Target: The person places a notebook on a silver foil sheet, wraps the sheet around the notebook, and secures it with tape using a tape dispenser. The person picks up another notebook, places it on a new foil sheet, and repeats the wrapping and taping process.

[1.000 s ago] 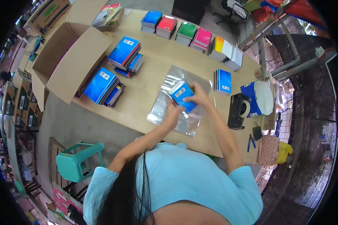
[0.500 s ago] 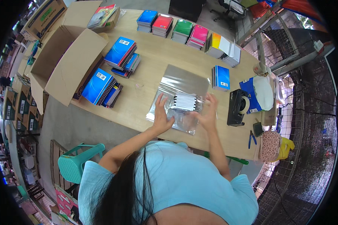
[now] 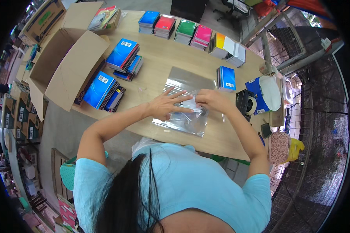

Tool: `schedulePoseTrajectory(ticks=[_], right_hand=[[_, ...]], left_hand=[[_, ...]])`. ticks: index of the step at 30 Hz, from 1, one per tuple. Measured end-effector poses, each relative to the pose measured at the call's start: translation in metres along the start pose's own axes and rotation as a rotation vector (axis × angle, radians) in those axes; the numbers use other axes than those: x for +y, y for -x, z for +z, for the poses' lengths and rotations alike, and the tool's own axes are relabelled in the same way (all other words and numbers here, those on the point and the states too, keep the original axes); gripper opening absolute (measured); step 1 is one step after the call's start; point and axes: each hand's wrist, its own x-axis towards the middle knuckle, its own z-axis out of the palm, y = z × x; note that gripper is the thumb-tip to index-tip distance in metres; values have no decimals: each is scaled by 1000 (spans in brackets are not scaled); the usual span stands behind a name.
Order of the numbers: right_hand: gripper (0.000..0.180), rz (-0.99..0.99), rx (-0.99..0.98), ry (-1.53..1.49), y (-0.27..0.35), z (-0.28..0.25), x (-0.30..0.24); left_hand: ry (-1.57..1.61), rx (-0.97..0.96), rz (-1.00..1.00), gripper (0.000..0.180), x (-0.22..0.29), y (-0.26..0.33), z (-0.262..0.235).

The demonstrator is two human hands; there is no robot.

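Note:
In front of me on the table lies clear plastic sheeting (image 3: pixel 188 126), with a small white bundle with spiral-bound edges (image 3: pixel 189 104) on it, partly covered by my hands. My left hand (image 3: pixel 168 105) lies across the bundle's left side, fingers spread and flat. At the bundle's right end, my right hand (image 3: pixel 212 100) has its fingers bent and pinched together on the clear plastic; its fingertips are partly hidden. Right of the sheeting stands a stack of blue spiral notebooks (image 3: pixel 226 79).
Blue notebook piles (image 3: pixel 101 91) sit beside an open cardboard box (image 3: pixel 76 70) on the left. Notebook stacks in several colours line the far edge, including a green one (image 3: pixel 185 31). A black tape dispenser (image 3: pixel 243 101) and a blue-white package (image 3: pixel 266 95) stand at right.
Both hands have moved in over the white bundle. The left has flattened on it with fingers spread; the right has gone from open to pinching plastic at its right end.

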Motion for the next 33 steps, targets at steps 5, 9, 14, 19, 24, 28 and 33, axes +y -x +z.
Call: schedulePoseTrajectory(ticks=[5, 9, 14, 19, 24, 28, 33], right_hand=[[22, -48, 255, 145, -13, 22, -4], [40, -134, 513, 124, -8, 61, 15], [123, 559, 571, -837, -12, 87, 11], [127, 514, 667, -840, -8, 106, 21], [127, 515, 623, -901, -11, 97, 16], [118, 453, 587, -797, -12, 91, 16], [119, 470, 609, -787, -4, 106, 31]], left_hand=[[8, -110, 20, 106, -3, -9, 7], [10, -28, 9, 101, -1, -14, 10], [40, 409, -24, 75, 10, -9, 72], [73, 870, -164, 52, 45, -34, 50], [285, 802, -267, 42, 53, -8, 5], [155, 544, -231, 36, 31, -11, 24], [445, 715, -240, 20, 22, -39, 50]])
